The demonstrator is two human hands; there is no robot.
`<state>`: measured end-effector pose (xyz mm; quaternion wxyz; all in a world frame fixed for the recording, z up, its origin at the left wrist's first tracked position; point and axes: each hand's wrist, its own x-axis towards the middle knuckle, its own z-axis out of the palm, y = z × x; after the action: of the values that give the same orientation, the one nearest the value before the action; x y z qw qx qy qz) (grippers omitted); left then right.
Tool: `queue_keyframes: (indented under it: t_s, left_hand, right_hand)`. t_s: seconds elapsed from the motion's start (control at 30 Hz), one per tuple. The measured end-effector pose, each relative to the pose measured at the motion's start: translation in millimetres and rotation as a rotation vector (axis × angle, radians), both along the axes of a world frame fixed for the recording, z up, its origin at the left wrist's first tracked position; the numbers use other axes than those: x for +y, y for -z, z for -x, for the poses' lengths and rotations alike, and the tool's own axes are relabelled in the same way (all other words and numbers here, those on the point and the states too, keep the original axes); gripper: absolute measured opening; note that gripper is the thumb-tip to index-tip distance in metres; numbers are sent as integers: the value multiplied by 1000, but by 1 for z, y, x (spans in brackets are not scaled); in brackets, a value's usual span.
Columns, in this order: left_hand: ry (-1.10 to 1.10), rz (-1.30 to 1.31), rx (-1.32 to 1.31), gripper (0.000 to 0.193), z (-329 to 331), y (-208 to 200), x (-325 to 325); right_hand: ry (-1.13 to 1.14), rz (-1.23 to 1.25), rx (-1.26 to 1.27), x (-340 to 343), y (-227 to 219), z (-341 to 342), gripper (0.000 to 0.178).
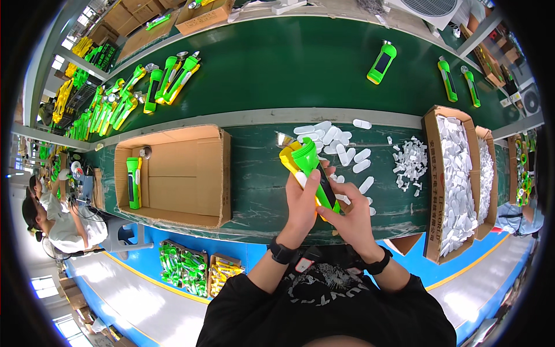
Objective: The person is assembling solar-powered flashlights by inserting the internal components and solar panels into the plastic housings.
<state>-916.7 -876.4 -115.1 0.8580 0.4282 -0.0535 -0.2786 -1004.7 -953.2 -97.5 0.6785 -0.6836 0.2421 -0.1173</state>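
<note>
Both my hands hold a green and yellow flashlight (304, 155) above the worktable, its head tilted up and to the left. My left hand (300, 203) is wrapped round the yellow side, and my right hand (350, 215) grips the lower end on the right. The green and yellow housing parts look slightly apart near the head, where a silvery reflector (283, 139) sticks out. My fingers hide part of the dark panel on the flashlight's body. Just beyond my hands lie loose white oval pieces (362, 155), with small white parts (409, 165) heaped farther right.
At left stands an open cardboard box (224, 179) with one flashlight (134, 183) inside. Cardboard boxes of white pieces (457, 179) stand at right. Beyond the table's rail, a green belt (277, 69) carries several flashlights. A person (78, 222) sits at far left.
</note>
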Motion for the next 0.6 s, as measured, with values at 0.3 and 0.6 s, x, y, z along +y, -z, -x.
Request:
queue_keyframes:
  t_s: [0.3, 0.6]
  left_hand:
    - [399, 28, -262, 34, 4, 2, 14]
    - [713, 12, -323, 44, 24, 4, 31]
  right_hand:
    - [29, 145, -223, -43, -27, -1, 45]
    - [-130, -673, -74, -33, -30, 15, 47]
